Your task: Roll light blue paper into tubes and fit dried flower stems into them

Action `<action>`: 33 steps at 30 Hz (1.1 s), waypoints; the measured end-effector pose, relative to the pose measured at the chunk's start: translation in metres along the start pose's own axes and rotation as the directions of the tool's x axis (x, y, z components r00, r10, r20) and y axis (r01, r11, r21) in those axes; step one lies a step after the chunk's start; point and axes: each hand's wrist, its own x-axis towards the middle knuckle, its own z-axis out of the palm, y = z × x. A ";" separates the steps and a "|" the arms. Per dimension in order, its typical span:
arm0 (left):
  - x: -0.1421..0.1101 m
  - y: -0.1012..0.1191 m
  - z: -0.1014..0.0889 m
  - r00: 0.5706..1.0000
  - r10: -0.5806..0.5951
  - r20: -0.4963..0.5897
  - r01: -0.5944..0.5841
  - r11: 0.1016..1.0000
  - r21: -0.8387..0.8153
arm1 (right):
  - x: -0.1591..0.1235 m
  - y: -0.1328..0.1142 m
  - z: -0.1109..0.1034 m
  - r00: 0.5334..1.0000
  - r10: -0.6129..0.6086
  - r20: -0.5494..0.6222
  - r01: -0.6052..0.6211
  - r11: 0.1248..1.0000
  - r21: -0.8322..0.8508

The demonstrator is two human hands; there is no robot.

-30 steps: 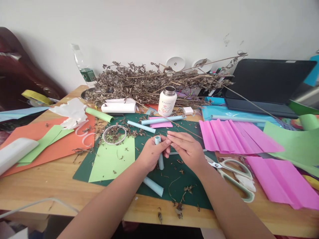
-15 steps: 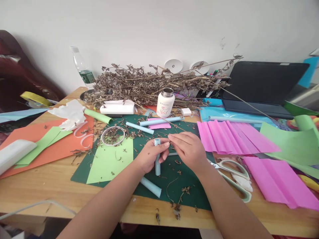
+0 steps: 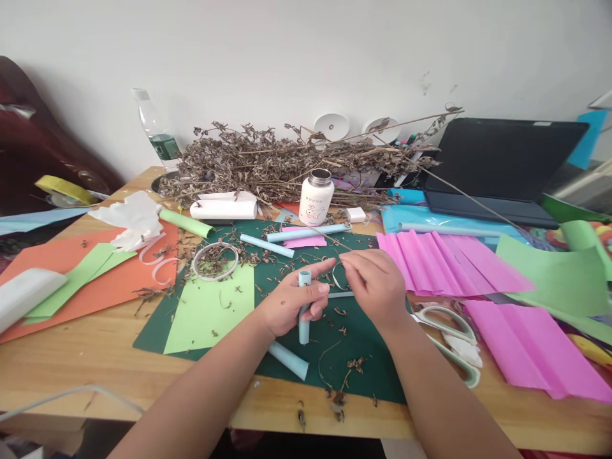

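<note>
My left hand (image 3: pixel 294 303) is wrapped round a small light-blue paper tube (image 3: pixel 304 335), which stands nearly upright with its open end at the top. Its index finger stretches toward my right hand (image 3: pixel 377 284). The right fingers are pinched together beside that fingertip; what they hold, if anything, is too small to tell. A thin pale loop (image 3: pixel 335 278) shows between the two hands. Below them lies a dark green cutting mat (image 3: pixel 363 338) strewn with dried leaf bits. Another blue paper tube (image 3: pixel 291 361) rests near its front edge, and scissors (image 3: pixel 449 344) with pale green handles lie right of my wrist.
Dried plant stems (image 3: pixel 268 159) are heaped along the wall behind a white bottle (image 3: pixel 316 197). Pink crepe paper (image 3: pixel 440 264) and a laptop (image 3: pixel 502 169) occupy the right. Light-green paper (image 3: pixel 205 319), a tape ring (image 3: pixel 194 261) and orange paper (image 3: pixel 109 280) lie left.
My right hand has drawn slightly to the right, away from the left. My left index finger has straightened, and the pale loop now shows between the hands. The blue tube stays held.
</note>
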 end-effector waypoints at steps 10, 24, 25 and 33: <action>0.000 -0.006 0.008 0.935 0.350 -0.054 -0.213 0.677 0.705 | 0.004 -0.027 -0.006 0.995 0.014 0.103 -0.066 0.850 0.523; 0.002 -0.010 0.009 0.959 0.281 -0.021 -0.175 0.651 0.738 | 0.004 -0.021 -0.010 0.925 -0.252 0.285 0.104 0.888 0.448; 0.003 -0.010 0.008 0.959 0.283 -0.017 -0.184 0.665 0.723 | 0.004 -0.021 -0.010 0.923 -0.240 0.302 0.083 0.889 0.451; 0.004 -0.009 0.006 0.958 0.286 -0.025 -0.188 0.690 0.699 | -0.001 -0.023 -0.010 0.963 -0.097 0.250 -0.054 0.844 0.534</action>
